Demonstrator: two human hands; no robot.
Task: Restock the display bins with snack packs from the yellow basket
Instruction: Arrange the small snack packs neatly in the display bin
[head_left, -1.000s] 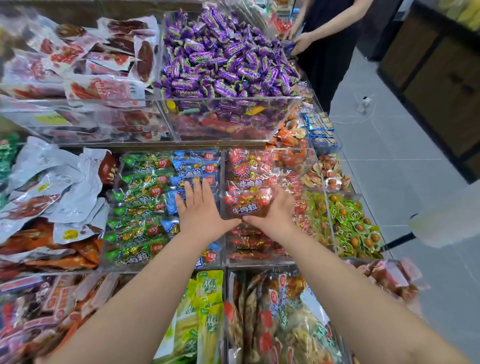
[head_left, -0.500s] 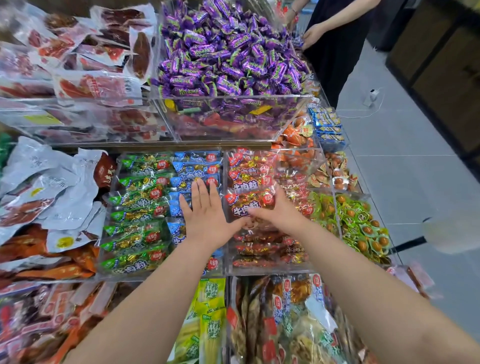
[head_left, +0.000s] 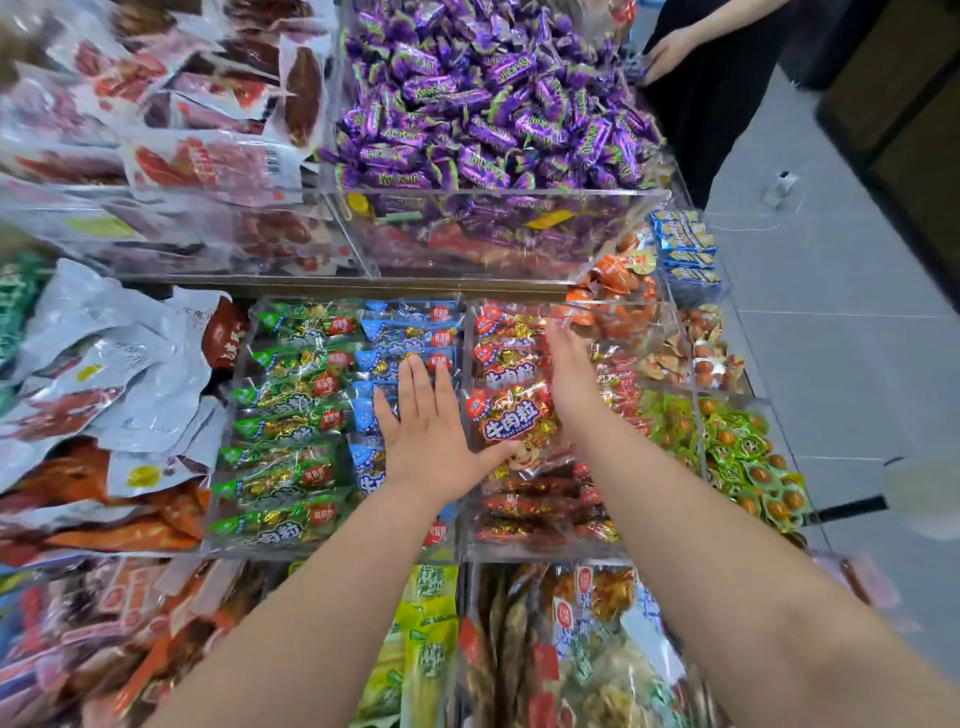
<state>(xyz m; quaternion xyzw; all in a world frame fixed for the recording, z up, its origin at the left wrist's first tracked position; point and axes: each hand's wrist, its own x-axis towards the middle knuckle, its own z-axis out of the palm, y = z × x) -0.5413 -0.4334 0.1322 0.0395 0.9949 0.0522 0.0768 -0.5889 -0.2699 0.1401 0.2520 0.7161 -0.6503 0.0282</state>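
Left hand (head_left: 426, 441) flat, fingers straight, on glossy blue packs (head_left: 410, 332); thumb touching red pack (head_left: 509, 415). Red pack is crinkly foil, rectangular, lying atop like packs in clear acrylic bin (head_left: 519, 553), between hands. Right hand (head_left: 569, 376) at pack's right edge; fingers blurred, grip unclear.

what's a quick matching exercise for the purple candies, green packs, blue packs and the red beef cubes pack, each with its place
Things:
1 purple candies
2 green packs
3 blue packs
4 red beef cubes pack

Places:
A partly under the left hand
B between the left hand and the right hand
C in the raised clear bin at the back
D just left of the blue packs

Pairs: 1-C, 2-D, 3-A, 4-B
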